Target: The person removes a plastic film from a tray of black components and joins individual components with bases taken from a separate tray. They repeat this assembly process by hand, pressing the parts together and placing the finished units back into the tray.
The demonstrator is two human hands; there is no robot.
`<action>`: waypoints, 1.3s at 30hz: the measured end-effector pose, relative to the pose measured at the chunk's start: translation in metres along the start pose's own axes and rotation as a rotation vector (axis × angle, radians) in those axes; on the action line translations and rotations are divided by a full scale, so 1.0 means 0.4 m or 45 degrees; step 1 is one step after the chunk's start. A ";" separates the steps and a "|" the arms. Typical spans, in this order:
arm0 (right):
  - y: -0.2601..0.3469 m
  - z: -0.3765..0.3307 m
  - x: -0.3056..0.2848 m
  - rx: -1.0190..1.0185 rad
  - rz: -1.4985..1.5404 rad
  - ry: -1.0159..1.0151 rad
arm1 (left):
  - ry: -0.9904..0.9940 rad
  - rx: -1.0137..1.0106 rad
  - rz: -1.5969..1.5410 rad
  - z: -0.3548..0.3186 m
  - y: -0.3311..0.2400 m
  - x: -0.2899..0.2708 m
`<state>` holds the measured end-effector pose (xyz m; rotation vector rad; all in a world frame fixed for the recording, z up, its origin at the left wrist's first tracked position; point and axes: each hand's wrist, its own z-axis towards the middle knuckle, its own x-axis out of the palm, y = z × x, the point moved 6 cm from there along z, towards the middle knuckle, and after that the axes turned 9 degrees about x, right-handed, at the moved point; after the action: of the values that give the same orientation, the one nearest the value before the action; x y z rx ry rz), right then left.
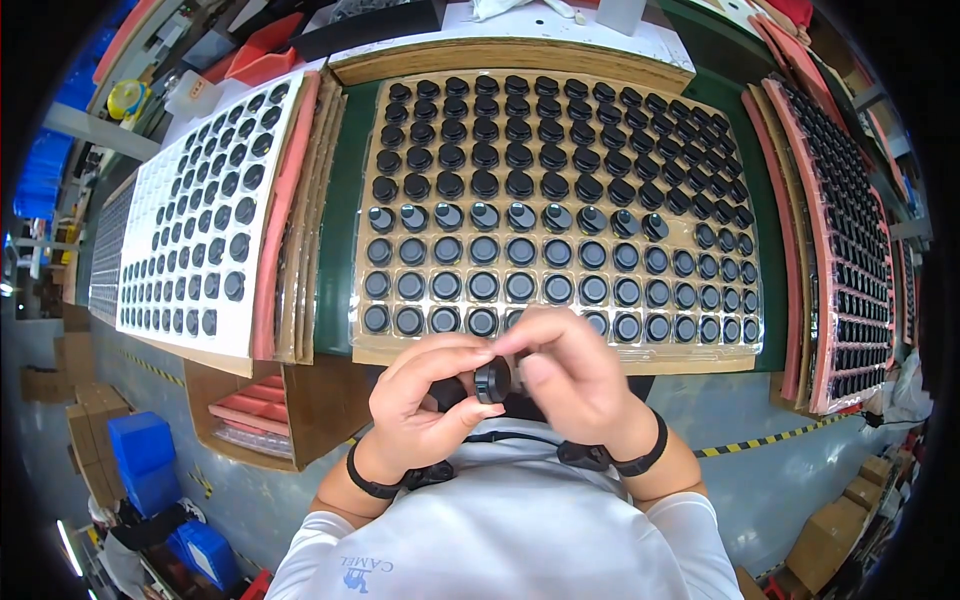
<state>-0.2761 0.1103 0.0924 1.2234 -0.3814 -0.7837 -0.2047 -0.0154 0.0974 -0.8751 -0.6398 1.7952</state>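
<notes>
In front of my chest, just off the tray's near edge, my left hand (pixel 425 398) grips a short, round black part (pixel 491 382) between thumb and fingers. Close against it on the right is my right hand (pixel 575 375), its fingers curled in toward the thumb. Blur at those fingertips hides whatever they pinch. Beyond both hands lies a wide tray (pixel 560 352) of clear plastic over brown cardboard, with rows of similar black parts (pixel 519 251). Parts in the middle row show bright glints on top, and one pocket (pixel 683 234) toward that row's right holds no part.
At left, a white tray (pixel 150 225) partly filled with black parts rests on stacked cardboard and pink sheets. Another filled tray (pixel 835 240) stands at right on pink layers. A wooden ledge (pixel 510 60) borders the far side. Blue bins (pixel 140 445) sit on the floor.
</notes>
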 end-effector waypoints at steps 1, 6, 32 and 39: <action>-0.011 -0.007 -0.008 0.073 0.183 -0.033 | 0.005 -0.005 0.007 0.002 -0.002 0.000; -0.016 -0.002 0.012 0.048 0.011 0.068 | 0.017 0.016 -0.011 -0.006 0.006 0.000; 0.003 0.001 -0.037 -0.045 -0.202 0.011 | -0.004 -0.259 -0.297 -0.015 0.046 0.012; -0.022 0.002 -0.185 0.281 -0.595 -0.095 | 0.023 -0.534 -0.640 -0.037 0.082 0.030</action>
<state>-0.3303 0.1614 0.0951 1.5190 -0.2476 -1.2140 -0.2138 -0.0157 0.0605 -0.9023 -1.1393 1.2173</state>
